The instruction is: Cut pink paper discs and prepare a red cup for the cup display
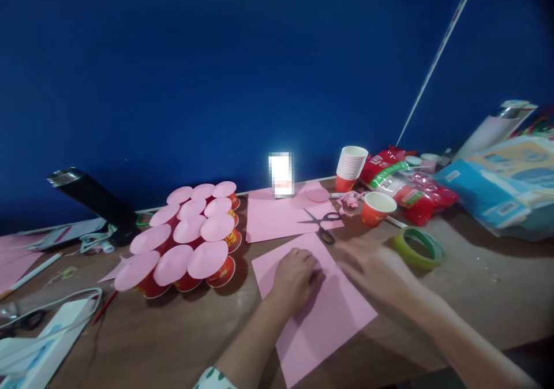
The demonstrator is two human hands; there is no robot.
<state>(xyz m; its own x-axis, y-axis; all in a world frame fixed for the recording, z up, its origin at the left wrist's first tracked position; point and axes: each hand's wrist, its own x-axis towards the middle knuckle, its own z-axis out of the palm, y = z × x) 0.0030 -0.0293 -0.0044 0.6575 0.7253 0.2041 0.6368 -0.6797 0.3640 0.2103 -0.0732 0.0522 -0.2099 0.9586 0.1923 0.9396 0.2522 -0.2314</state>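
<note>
My left hand [296, 279] rests on a pink paper sheet [329, 320] lying at an angle on the table. Its fingers are curled under, and whatever they may hold is hidden. Just right of that sheet, my right hand [367, 265] is blurred by motion, fingers stretched out and apart, with nothing visible in them. Black-handled scissors [320, 223] lie spread beyond it, partly over a second pink sheet [268, 216] with a pink paper circle [317, 195] on it. A roll of tape [418, 249] stands near my right wrist.
To the left, rows of red paper cups [223, 273] carry pink paper discs [173, 265]. A black bottle [93, 201] leans behind them. At the right are a cup stack [350, 167], a single cup [378, 207], a red package [402, 181] and a blue plastic pack [502, 187].
</note>
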